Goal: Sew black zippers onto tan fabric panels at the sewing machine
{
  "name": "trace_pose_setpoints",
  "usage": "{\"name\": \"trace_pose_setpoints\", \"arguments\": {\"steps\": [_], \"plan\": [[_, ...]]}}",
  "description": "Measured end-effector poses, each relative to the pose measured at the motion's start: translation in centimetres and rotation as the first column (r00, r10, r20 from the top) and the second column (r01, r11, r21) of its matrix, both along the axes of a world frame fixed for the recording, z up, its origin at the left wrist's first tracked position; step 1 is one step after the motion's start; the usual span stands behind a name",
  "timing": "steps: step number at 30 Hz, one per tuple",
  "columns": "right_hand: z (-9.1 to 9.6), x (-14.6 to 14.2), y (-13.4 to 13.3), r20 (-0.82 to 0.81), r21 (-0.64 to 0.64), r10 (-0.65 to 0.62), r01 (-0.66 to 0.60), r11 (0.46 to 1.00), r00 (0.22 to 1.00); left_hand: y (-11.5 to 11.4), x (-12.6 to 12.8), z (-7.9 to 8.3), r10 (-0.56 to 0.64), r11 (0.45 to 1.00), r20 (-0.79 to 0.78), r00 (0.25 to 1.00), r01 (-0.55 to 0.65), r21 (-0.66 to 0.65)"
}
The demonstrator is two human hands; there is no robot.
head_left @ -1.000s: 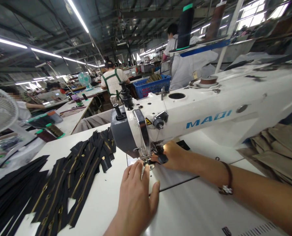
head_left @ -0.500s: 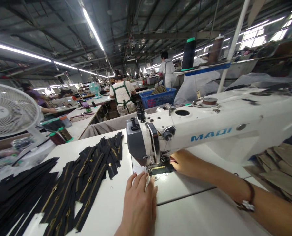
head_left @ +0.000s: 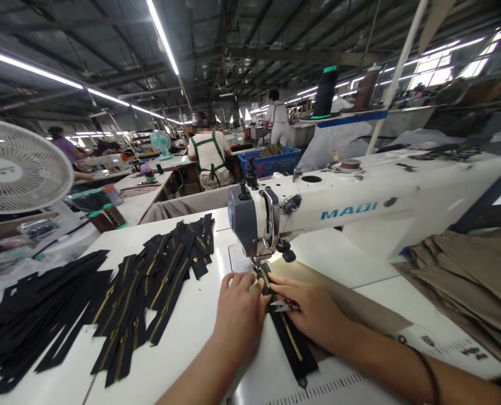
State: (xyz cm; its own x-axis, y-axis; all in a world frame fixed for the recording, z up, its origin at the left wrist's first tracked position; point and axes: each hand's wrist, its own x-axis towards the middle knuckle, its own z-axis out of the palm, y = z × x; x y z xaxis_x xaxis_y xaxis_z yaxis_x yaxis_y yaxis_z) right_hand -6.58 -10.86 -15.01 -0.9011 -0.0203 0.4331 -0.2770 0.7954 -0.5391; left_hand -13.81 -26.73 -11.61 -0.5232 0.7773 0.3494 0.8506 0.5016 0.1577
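Observation:
A black zipper (head_left: 290,339) with gold teeth lies on the white table, running from under the presser foot of the white MAQI sewing machine (head_left: 343,211) towards me. My left hand (head_left: 239,312) rests on the table at the zipper's left side, fingers curled and touching the tape near the needle. My right hand (head_left: 313,312) lies over the zipper's right side and over a tan fabric piece (head_left: 351,306), fingertips pinching something small and pale at the zipper.
Heaps of black zippers (head_left: 107,298) cover the table's left half. Folded tan fabric (head_left: 469,275) is stacked at the right. A white fan (head_left: 20,166) stands at far left. Other workers sit and stand at tables further back, near a blue crate (head_left: 269,160).
My right hand came out from behind the machine head to the front. A zipper and tan fabric now lie under the foot. The view pulled back and lowered.

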Motion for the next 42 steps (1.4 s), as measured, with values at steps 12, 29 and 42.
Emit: {"name": "trace_pose_setpoints", "arguments": {"steps": [12, 29, 42], "plan": [[0.0, 0.2, 0.9, -0.012, 0.085, 0.079, -0.077, 0.993, 0.997, 0.7, 0.4, -1.1, 0.039, 0.999, -0.017, 0.999, -0.039, 0.013], [0.4, -0.5, 1.6, -0.068, -0.008, 0.133, -0.133, 0.991, 0.989, 0.6, -0.6, -1.8, 0.005, 0.997, -0.054, 0.999, 0.0, 0.076], [-0.1, 0.2, -1.1, 0.09, 0.102, -0.111, 0.102, 0.989, 0.99, 0.0, -1.0, -0.3, -0.047, 0.999, 0.011, 0.999, 0.047, -0.026]]}}
